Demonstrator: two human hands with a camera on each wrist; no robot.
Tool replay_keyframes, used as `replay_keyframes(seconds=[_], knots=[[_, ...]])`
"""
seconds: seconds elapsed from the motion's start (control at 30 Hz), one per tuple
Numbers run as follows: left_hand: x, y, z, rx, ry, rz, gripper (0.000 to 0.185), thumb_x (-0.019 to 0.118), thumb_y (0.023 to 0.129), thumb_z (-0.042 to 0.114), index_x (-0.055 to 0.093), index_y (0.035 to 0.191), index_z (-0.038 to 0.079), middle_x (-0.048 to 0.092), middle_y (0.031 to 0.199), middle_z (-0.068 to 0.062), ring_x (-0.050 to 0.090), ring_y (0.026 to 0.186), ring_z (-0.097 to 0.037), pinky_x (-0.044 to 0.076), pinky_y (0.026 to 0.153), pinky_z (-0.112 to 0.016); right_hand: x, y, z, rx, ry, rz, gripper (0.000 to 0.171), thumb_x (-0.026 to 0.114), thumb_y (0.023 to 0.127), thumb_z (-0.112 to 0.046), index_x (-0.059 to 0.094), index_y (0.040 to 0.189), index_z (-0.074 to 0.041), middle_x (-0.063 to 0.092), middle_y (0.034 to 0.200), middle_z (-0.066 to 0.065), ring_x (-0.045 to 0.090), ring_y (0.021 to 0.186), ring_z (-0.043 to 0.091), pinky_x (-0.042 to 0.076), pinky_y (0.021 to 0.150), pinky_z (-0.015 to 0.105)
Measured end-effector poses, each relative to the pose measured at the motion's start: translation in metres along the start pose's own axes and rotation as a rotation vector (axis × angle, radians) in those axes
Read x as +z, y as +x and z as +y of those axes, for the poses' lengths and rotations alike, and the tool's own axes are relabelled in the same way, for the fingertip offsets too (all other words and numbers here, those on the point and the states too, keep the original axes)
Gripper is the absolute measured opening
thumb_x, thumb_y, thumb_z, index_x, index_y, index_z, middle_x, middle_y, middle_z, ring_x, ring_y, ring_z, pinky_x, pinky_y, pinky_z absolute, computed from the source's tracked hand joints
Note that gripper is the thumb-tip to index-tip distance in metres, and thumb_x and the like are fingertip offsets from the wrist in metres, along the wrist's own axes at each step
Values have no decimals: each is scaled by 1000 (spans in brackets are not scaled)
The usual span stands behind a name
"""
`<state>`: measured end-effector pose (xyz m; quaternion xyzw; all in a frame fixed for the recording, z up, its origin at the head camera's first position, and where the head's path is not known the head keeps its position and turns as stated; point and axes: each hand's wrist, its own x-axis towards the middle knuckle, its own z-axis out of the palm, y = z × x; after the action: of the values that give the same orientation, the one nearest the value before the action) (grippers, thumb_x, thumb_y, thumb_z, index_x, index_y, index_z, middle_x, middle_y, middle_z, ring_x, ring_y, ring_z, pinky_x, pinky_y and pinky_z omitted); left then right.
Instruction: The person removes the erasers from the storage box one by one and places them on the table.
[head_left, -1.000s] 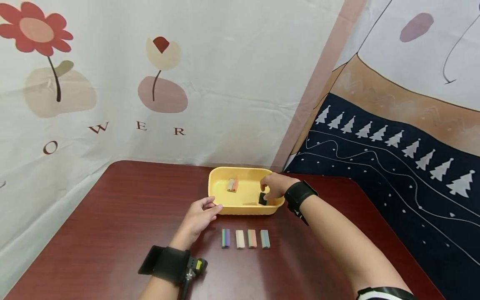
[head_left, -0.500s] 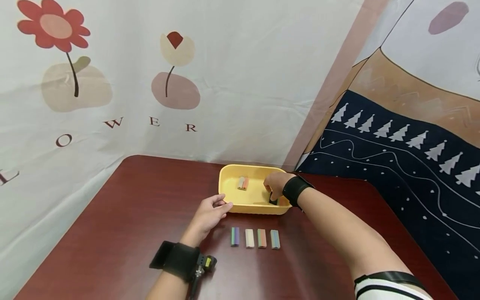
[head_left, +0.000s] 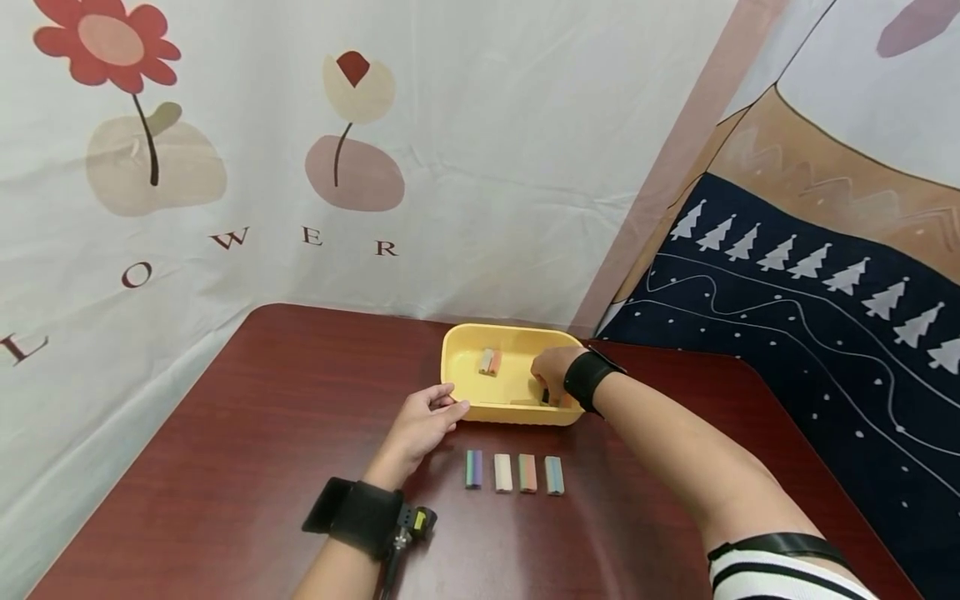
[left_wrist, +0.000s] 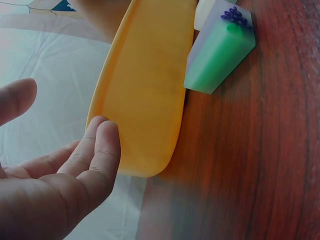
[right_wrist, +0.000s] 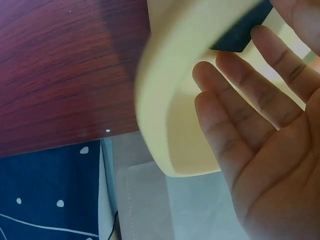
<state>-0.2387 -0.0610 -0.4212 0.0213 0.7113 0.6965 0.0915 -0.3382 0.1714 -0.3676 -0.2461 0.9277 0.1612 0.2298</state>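
Nearest on the dark red wooden table [head_left: 247, 467] lies a row of four small pastel blocks [head_left: 513, 472], side by side and apart from one another, just in front of the shallow yellow plastic tray [head_left: 461, 360]; the leftmost, a green and purple block [left_wrist: 219, 50], sits just beside the tray's near wall in the left wrist view.

The left hand [head_left: 422, 423] rests at the tray's near left corner with its fingers [left_wrist: 100, 145] straight and relaxed against the rim, holding nothing, as if to steady the tray.

The right hand [head_left: 553, 372] reaches over the tray's right end into its near right corner, where a small black block [right_wrist: 239, 34] lies on the tray floor. In the right wrist view the fingers are spread above it and the block sits just past the fingertips; a closed grip on it is not shown, so this hand looks open. The high right wall of the tray crowds that corner and leaves little room around the block.

Farther in, two small blocks, one beige and one orange [head_left: 490, 362], lie touching near the tray's middle. Behind the table hang a white cloth with printed flowers [head_left: 352, 125] and a dark blue cloth with white trees [head_left: 810, 275].
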Motion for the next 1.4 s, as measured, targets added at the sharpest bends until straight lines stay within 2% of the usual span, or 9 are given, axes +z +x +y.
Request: replay_keyframes(seconds=[0.4,0.73,1.0,1.4], knots=[[0,-1,3,-7,-2,-5,53,66,92,10,46,136,-12,54,108,-16,57,93,-22,53,82,-34,7,3,4,-30,-15,55,33,82,74,-9,50,65,-14,47,63,-5,43,60,12,33,54,22],[-3,-2,3,-8,-4,6,53,66,92,10,47,135,-12,55,106,-15,58,92,-21,54,80,-32,7,3,4,-24,23,54,33,81,76,-9,50,66,-15,48,64,-4,46,61,12,35,54,22],[0,-3,4,-7,0,2,53,67,91,10,47,135,-12,55,106,-15,57,91,-21,54,80,-32,9,-2,8,2,109,40,25,78,81,-12,55,71,-12,54,67,-1,53,64,13,39,56,24],[0,0,4,-23,11,-1,54,67,91,11,47,137,-10,55,107,-15,58,93,-22,53,81,-32,4,-15,15,-70,126,142,23,78,79,-11,56,74,-10,49,68,-3,50,63,11,38,59,24]])
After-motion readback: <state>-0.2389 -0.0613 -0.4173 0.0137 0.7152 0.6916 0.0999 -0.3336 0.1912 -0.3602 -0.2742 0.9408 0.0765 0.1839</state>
